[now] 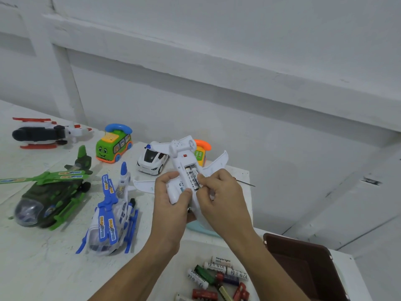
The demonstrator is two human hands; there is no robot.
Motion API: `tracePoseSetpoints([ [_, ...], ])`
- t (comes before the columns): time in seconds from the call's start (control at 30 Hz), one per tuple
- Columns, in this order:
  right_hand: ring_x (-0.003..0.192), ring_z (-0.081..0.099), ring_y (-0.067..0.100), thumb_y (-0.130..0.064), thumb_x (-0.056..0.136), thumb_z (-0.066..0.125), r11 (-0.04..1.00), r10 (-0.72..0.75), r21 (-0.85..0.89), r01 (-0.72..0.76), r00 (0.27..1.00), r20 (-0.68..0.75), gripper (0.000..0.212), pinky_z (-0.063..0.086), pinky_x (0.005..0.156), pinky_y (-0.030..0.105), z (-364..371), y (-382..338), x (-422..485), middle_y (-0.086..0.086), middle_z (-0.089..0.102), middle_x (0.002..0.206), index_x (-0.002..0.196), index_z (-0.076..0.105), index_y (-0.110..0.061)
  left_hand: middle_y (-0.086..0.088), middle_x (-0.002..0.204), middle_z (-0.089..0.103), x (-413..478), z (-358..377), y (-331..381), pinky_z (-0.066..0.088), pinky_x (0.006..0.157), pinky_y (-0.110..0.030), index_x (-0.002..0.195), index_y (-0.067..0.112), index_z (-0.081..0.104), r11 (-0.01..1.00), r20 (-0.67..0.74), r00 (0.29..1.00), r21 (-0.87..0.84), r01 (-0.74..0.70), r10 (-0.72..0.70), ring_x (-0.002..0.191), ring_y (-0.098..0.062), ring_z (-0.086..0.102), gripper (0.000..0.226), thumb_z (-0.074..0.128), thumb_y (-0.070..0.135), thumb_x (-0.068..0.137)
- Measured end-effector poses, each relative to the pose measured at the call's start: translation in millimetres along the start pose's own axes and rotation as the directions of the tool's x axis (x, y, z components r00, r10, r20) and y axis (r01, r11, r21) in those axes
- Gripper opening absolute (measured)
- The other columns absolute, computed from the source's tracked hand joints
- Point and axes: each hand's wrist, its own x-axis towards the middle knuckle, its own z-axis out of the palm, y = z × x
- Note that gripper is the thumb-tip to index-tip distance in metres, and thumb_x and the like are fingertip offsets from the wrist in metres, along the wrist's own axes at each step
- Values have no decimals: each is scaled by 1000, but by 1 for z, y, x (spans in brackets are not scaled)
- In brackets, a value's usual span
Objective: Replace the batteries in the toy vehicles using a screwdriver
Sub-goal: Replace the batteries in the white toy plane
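A white toy plane is held upside down above the table, its battery compartment open with white batteries inside. My left hand grips the plane's body from the left. My right hand pinches at one battery in the compartment with its fingertips. A thin screwdriver lies on the table just right of my right hand, its handle hidden behind it. Loose batteries, white, green and red, lie in a pile near the front edge.
Other toys stand on the white table: a green helicopter, a blue and white helicopter, a black and white helicopter, a green bus phone, a white police car, an orange phone. A brown box sits front right.
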Motion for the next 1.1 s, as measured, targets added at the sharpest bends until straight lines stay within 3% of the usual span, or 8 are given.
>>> tracePoseSetpoints([
  [0.1, 77, 45, -3, -22, 84, 48, 1000, 0, 23, 0, 1000, -21, 38, 34, 68, 3, 2, 3, -5, -6, 43, 78, 110, 73, -9, -8, 112, 68, 1, 0, -2, 57, 55, -30, 114, 28, 49, 1000, -11, 1000, 11, 5, -5, 82, -21, 69, 34, 54, 0, 95],
  [0.23, 84, 44, -12, -23, 85, 50, 999, -11, 53, 12, 1000, -28, 37, 35, 68, 1, 3, 8, -8, -8, 43, 81, 110, 73, -9, -5, 111, 68, 1, 2, -5, 58, 56, -32, 113, 29, 49, 1000, -26, 1000, 20, 0, 1, 93, -28, 69, 31, 58, 5, 94],
  [0.53, 82, 41, -5, -40, 86, 37, 999, 2, 49, 0, 999, -40, 54, 34, 67, 2, 6, 10, -7, -7, 42, 81, 110, 73, -7, -1, 111, 69, 7, 4, -3, 58, 56, -34, 110, 27, 50, 997, -16, 999, 58, -43, 44, 92, -25, 70, 30, 60, 4, 93],
  [0.73, 83, 47, 3, -23, 91, 49, 994, 62, 80, -71, 992, 106, 34, 38, 73, 9, -1, 18, 0, -3, 49, 85, 112, 72, -10, 8, 101, 70, 11, 3, -7, 58, 56, -34, 107, 29, 50, 994, -9, 998, 97, -57, 58, 80, -12, 71, 30, 59, 4, 93],
  [0.8, 92, 59, 7, -16, 93, 56, 940, 201, 221, -259, 946, 256, 26, 47, 84, 19, -15, 21, 9, -6, 62, 95, 112, 73, -19, 14, 92, 71, 14, 1, -10, 59, 57, -35, 106, 29, 49, 990, -7, 998, 125, -62, 64, 74, -8, 70, 29, 59, 4, 94],
  [0.93, 99, 68, 15, -9, 94, 56, 603, 254, 521, -604, 764, 593, 22, 54, 91, 37, -50, 41, 32, 6, 73, 101, 107, 73, -16, 25, 85, 70, 19, 0, -13, 58, 55, -31, 106, 28, 48, 988, -17, 998, 142, -55, 58, 74, -4, 70, 28, 59, 5, 94],
  [1.03, 84, 70, 26, -7, 97, 50, 401, 335, 592, -700, 713, 616, 20, 58, 77, 40, -55, 76, 48, 12, 69, 91, 102, 69, -4, 22, 85, 70, 21, 0, -13, 57, 53, -30, 106, 27, 49, 987, -25, 998, 153, -46, 50, 75, -2, 70, 28, 60, 5, 93],
  [1.1, 74, 66, 23, -10, 95, 55, 486, 501, 492, -723, 691, 521, 14, 56, 67, 34, -44, 106, 54, 12, 66, 90, 96, 68, -6, 17, 88, 70, 22, -1, -15, 60, 56, -35, 104, 30, 50, 987, -42, 998, 157, -36, 43, 74, -3, 70, 29, 60, 6, 93],
])
